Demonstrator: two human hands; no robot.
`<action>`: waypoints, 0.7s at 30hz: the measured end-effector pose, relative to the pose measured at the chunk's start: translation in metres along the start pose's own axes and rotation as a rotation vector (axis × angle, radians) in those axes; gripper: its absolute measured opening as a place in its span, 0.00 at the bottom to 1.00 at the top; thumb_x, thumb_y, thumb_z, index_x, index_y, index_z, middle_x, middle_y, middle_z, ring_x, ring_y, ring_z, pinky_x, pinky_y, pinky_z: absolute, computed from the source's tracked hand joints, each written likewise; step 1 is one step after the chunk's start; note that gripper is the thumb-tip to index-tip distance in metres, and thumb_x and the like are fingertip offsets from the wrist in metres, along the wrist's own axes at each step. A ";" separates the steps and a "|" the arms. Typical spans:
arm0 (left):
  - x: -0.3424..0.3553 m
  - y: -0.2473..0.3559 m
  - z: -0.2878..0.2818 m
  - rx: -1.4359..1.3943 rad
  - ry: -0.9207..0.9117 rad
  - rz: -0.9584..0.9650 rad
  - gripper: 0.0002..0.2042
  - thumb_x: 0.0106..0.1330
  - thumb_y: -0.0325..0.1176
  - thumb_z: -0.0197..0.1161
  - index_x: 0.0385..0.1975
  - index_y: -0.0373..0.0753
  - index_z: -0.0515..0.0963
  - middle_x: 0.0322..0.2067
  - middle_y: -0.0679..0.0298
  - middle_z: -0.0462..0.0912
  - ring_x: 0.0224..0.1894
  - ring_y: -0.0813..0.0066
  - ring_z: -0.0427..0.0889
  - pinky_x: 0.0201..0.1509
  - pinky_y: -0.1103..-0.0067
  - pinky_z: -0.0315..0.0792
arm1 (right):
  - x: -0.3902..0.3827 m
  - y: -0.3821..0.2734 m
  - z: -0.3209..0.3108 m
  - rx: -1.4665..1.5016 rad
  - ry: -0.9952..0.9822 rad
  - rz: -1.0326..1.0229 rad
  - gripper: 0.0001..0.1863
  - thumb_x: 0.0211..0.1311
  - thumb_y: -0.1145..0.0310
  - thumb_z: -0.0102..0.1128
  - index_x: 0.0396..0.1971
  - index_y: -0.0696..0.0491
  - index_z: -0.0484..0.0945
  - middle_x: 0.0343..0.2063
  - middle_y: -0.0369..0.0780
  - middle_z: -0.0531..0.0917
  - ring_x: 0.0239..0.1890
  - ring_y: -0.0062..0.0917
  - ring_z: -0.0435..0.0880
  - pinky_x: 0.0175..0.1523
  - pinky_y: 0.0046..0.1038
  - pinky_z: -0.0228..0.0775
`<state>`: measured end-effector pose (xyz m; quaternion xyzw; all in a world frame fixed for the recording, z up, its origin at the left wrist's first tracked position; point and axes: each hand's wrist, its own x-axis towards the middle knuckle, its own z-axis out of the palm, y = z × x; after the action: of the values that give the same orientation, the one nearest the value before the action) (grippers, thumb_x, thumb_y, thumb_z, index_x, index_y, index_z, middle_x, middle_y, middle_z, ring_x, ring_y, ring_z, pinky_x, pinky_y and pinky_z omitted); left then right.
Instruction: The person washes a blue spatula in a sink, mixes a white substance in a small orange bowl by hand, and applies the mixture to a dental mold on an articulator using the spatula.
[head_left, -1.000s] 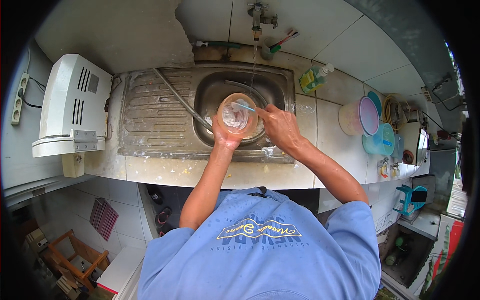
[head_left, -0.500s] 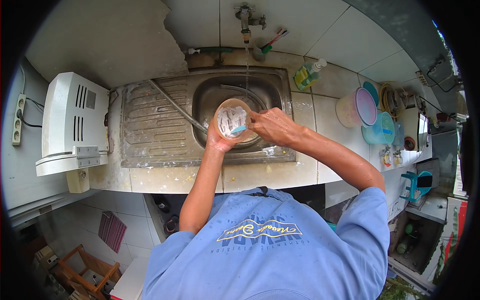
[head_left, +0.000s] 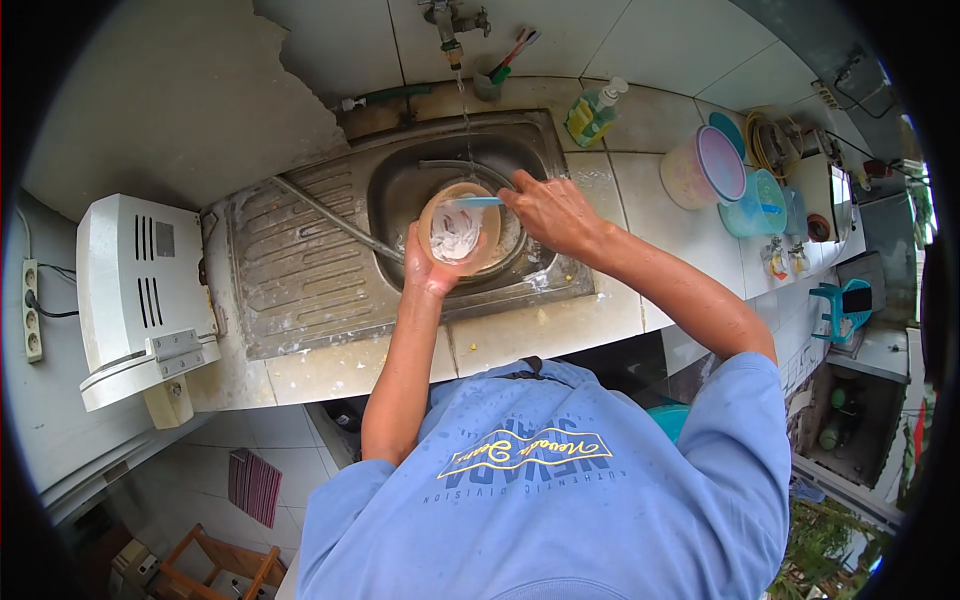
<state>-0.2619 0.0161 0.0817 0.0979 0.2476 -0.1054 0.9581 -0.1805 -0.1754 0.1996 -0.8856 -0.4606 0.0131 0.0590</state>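
Two bare hands are positioned over the steel sink: the left hand has its fingers curled round a translucent peach bowl with white matter inside, and the right hand has its fingers drawn narrow on a light-blue tool that reaches into the bowl; the tool's exact kind cannot be told. The bowl is above the basin, tilted, and a thin stream of water falls from the wall tap just beyond it. White smears mark the ridged drainboard, which a grey pipe crosses. Yellow and white specks dot the tiled counter. To the right stand a pump bottle, a lilac-topped tub and a turquoise container; to the left, a white vented appliance near a wall-mounted socket strip. A striped mat shows at lower left.
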 end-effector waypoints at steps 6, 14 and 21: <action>0.025 -0.025 -0.012 -0.013 -0.086 0.168 0.24 0.68 0.53 0.50 0.55 0.43 0.76 0.50 0.61 0.80 0.53 0.59 0.78 0.60 0.51 0.73 | -0.040 -0.046 0.035 0.622 -0.184 0.451 0.11 0.62 0.71 0.57 0.40 0.55 0.85 0.30 0.49 0.84 0.27 0.46 0.84 0.33 0.44 0.75; 0.029 -0.061 0.021 -0.034 -0.192 0.087 0.27 0.64 0.53 0.52 0.58 0.43 0.74 0.55 0.58 0.77 0.59 0.54 0.74 0.65 0.52 0.71 | -0.062 -0.026 0.006 0.172 0.054 0.414 0.09 0.53 0.79 0.58 0.34 0.62 0.84 0.33 0.51 0.83 0.33 0.49 0.87 0.37 0.44 0.81; 0.031 -0.108 0.039 -0.007 -0.094 0.052 0.29 0.60 0.55 0.57 0.57 0.42 0.75 0.54 0.59 0.78 0.58 0.55 0.75 0.66 0.53 0.70 | -0.120 -0.007 0.005 0.169 0.044 0.404 0.08 0.59 0.74 0.57 0.34 0.60 0.82 0.28 0.48 0.82 0.29 0.47 0.85 0.33 0.43 0.79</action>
<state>-0.2447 -0.1017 0.0852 0.0959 0.2000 -0.0839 0.9715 -0.2560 -0.2693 0.1920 -0.9519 -0.2695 0.0442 0.1392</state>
